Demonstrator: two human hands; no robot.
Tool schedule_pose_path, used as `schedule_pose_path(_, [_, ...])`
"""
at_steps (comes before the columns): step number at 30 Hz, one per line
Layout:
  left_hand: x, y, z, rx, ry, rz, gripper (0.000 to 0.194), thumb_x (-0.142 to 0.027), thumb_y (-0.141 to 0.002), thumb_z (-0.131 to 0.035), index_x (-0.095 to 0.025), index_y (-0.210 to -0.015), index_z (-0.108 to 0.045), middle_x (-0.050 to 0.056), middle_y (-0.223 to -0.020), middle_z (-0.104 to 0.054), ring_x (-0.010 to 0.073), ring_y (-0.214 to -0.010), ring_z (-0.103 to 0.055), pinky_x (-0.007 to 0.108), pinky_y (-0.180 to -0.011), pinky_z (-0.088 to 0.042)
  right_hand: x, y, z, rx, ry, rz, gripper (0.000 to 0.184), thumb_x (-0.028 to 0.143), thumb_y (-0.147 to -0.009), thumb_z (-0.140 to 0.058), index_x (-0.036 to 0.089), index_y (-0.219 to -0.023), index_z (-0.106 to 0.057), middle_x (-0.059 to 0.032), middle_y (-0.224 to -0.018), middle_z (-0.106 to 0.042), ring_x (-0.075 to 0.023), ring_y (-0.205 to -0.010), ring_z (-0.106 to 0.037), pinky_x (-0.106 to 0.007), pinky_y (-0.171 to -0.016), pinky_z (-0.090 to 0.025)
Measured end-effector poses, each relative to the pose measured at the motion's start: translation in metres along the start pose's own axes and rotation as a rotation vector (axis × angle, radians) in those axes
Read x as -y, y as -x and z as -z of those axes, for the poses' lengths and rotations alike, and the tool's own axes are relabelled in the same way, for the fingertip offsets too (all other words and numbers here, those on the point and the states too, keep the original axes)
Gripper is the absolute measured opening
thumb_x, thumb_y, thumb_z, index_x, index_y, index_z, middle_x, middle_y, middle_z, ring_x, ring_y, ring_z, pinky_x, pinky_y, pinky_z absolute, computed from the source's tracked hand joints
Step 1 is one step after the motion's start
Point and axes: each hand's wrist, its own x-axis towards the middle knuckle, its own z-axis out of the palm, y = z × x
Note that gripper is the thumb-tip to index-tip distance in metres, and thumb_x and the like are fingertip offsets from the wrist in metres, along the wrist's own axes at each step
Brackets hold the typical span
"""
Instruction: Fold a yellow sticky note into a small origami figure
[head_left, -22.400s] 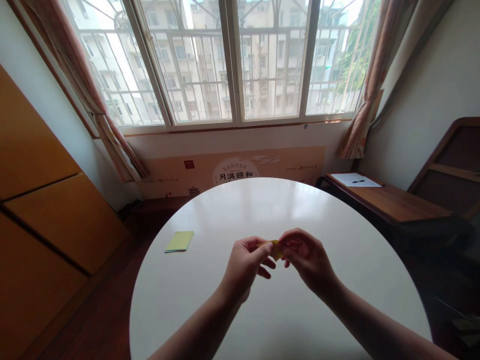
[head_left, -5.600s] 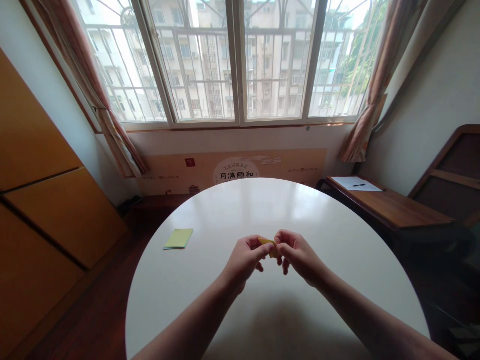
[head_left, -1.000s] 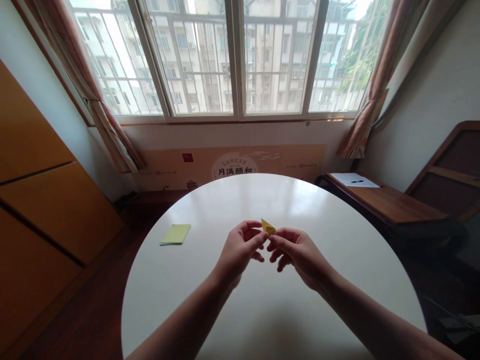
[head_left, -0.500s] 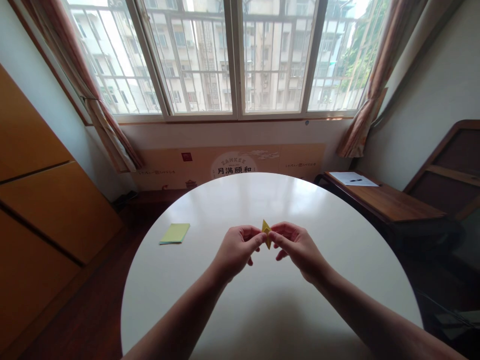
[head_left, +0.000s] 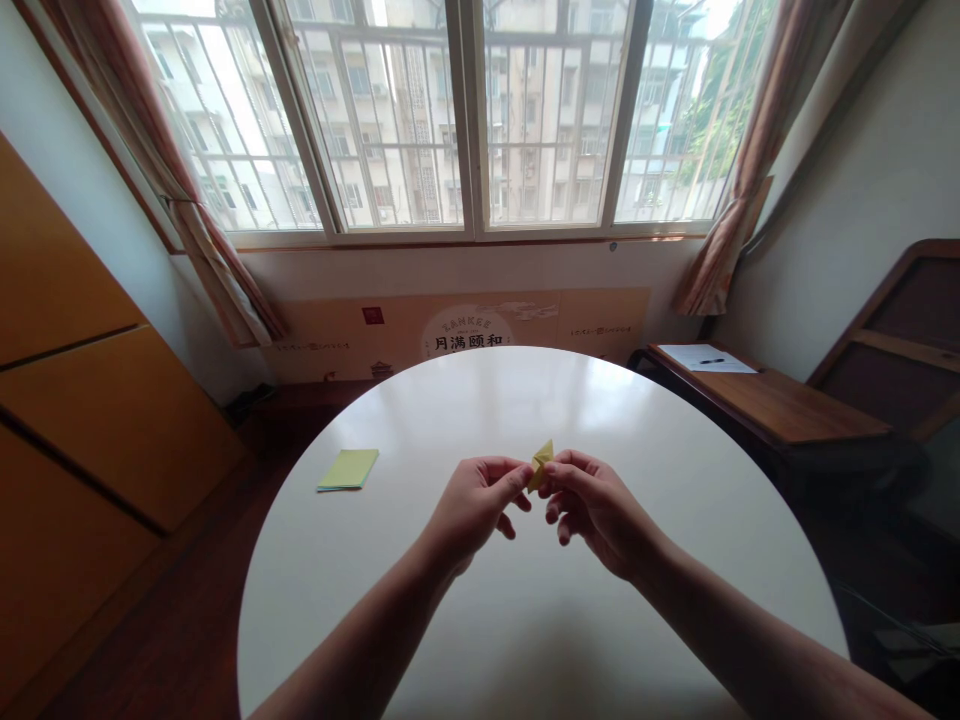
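White table, left hand, right hand — both pinching folded yellow paper

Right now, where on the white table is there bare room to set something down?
The white table has bare top to the right of the right hand, beyond both hands toward the window, and between the left hand and the green paper stack. It is crowded in the middle, where both hands pinch the folded yellow paper.

Open tabletop between hands and obstructing paper stack
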Motion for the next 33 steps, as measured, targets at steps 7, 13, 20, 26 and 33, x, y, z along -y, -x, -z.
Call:
schedule_pose_path(7, [-0.0027,0.0011,0.0003,-0.016,0.029,0.02,0.031,-0.041,-0.077,-0.071,-0.011,-0.074,-0.072,0.008,-0.071,-0.066,0.0124,-0.059,-0.054,0.016,-0.038,-0.039,0.0015,0.0019,0.0014,0.042,0.052,0.024,0.019,0.033,-0.079,-0.073,0.015,-0.082,-0.068,-0.0034,-0.076,-0.066,-0.0119,-0.055,-0.06,-0.017,-0.037,-0.045])
schedule_pose_path(13, [-0.0051,0.0032,-0.0017,-0.084,0.018,0.023,0.028,-0.04,-0.073,-0.073,-0.012,-0.07,-0.07,0.005,-0.063,-0.064,0.011,-0.051,-0.053,0.017,-0.037,-0.039,0.0034,0.002,0.0012,0.06,0.062,0.019,0.019,0.033,-0.08,-0.072,0.015,-0.084,-0.07,-0.0046,-0.076,-0.067,-0.0146,-0.059,-0.063,-0.017,-0.037,-0.045])
schedule_pose_path(20, [-0.0023,0.0028,-0.0031,-0.122,-0.001,0.0,0.024,-0.035,-0.074,-0.07,-0.012,-0.069,-0.067,0.002,-0.056,-0.06,0.0107,-0.048,-0.053,0.017,-0.037,-0.04,0.0016,0.0026,0.0002,0.064,0.072,0.023,0.022,0.036,-0.08,-0.073,0.014,-0.084,-0.07,-0.0061,-0.08,-0.069,-0.0153,-0.061,-0.065,-0.018,-0.037,-0.045])
schedule_pose_path(26, [-0.0007,0.0033,-0.0048,-0.149,-0.004,-0.008,0.025,-0.035,-0.073,-0.07,-0.012,-0.065,-0.063,0.001,-0.055,-0.059,0.0104,-0.048,-0.053,0.017,-0.037,-0.04,0.0001,0.0029,-0.0006,0.049,0.089,0.027,0.025,0.038,-0.079,-0.073,0.014,-0.084,-0.07,-0.0063,-0.078,-0.069,-0.0165,-0.062,-0.066,-0.018,-0.037,-0.045])
schedule_pose_path(33, [0.0003,0.0029,-0.0078,-0.177,0.003,-0.022,0.027,-0.035,-0.072,-0.072,-0.013,-0.061,-0.06,0.001,-0.054,-0.058,0.0104,-0.047,-0.053,0.018,-0.038,-0.041,-0.0012,0.0035,-0.0022,0.065,0.101,0.036,0.025,0.04,-0.08,-0.073,0.016,-0.083,-0.067,-0.0047,-0.076,-0.066,-0.0164,-0.062,-0.065,-0.018,-0.037,-0.046])
